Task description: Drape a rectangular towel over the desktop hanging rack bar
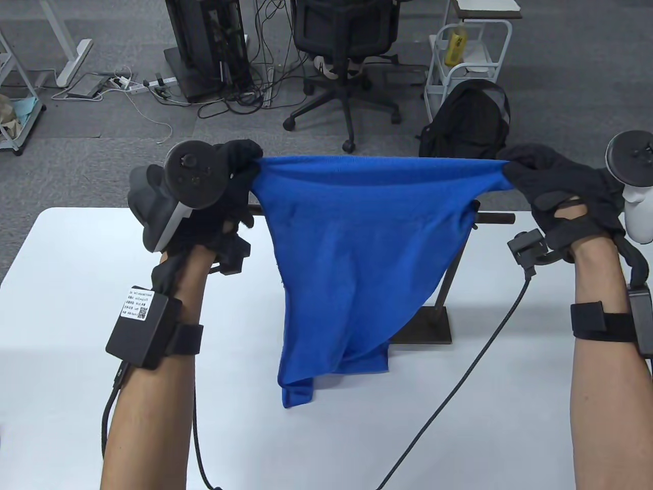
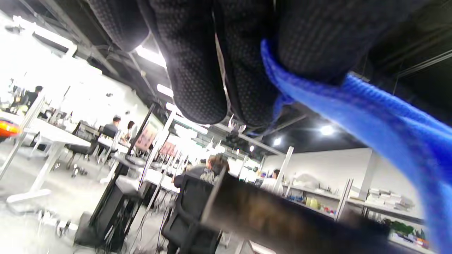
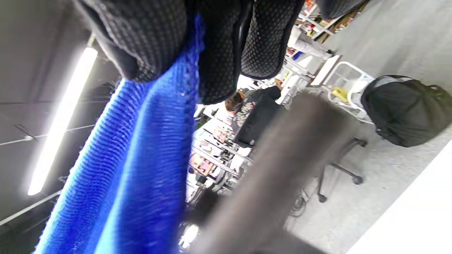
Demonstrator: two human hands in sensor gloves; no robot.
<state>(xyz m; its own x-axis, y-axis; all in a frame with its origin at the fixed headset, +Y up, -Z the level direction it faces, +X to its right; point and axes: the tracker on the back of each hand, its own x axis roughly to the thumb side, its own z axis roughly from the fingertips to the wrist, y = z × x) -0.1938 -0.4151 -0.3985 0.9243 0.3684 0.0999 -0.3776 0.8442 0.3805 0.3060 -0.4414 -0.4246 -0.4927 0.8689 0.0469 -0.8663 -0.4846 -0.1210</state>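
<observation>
A blue rectangular towel (image 1: 357,245) hangs stretched between my two hands, held up in front of the rack. My left hand (image 1: 240,163) grips its top left corner; my right hand (image 1: 525,171) grips its top right corner. The towel's lower end touches the white table (image 1: 92,265). The dark rack bar (image 1: 497,218) runs behind the towel, mostly hidden; its post and base plate (image 1: 428,329) show at the lower right. In the left wrist view my fingers (image 2: 197,70) hold the towel (image 2: 381,130) above the blurred bar (image 2: 282,218). The right wrist view shows the towel (image 3: 134,169) pinched by fingers (image 3: 219,46), beside the bar (image 3: 279,165).
Cables trail from both wrists across the table near its front edge. Beyond the table's far edge stand an office chair (image 1: 347,46), a black backpack (image 1: 469,120) and a white cart (image 1: 469,46).
</observation>
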